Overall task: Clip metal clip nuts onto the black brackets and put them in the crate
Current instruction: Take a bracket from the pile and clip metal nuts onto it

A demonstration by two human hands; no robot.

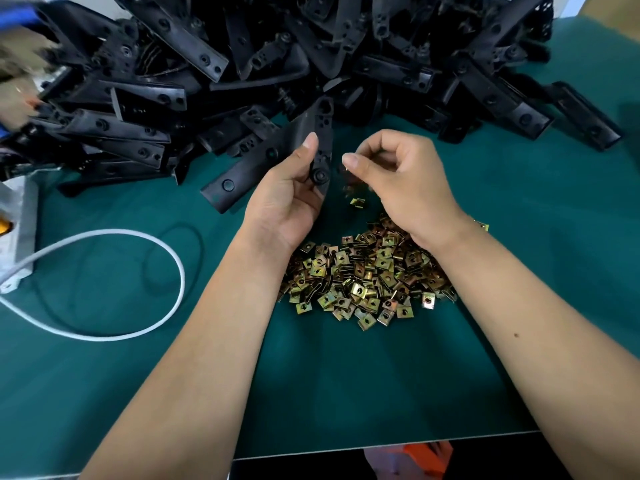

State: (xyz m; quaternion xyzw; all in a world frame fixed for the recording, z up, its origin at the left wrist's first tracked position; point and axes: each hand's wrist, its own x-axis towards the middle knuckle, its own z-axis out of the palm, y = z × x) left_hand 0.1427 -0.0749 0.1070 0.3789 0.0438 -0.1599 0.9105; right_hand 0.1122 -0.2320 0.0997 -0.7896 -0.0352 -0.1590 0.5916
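the left hand [289, 192] gripped a black bracket [320, 140], thumb on its face and fingers curled behind, holding it upright above the green desk [346, 386]. just beside it, the right hand [398, 181] had its thumb and forefinger pinched together on what looked like a small clip nut [346, 168], though blur made that hard to confirm. one loose clip [357, 202] lay on the desk between the hands. the heap of brass-coloured clips [363, 275] sat under both wrists. a big pile of brackets [311, 53] filled the far side of the desk. a white cable [173, 258] looped at the left.
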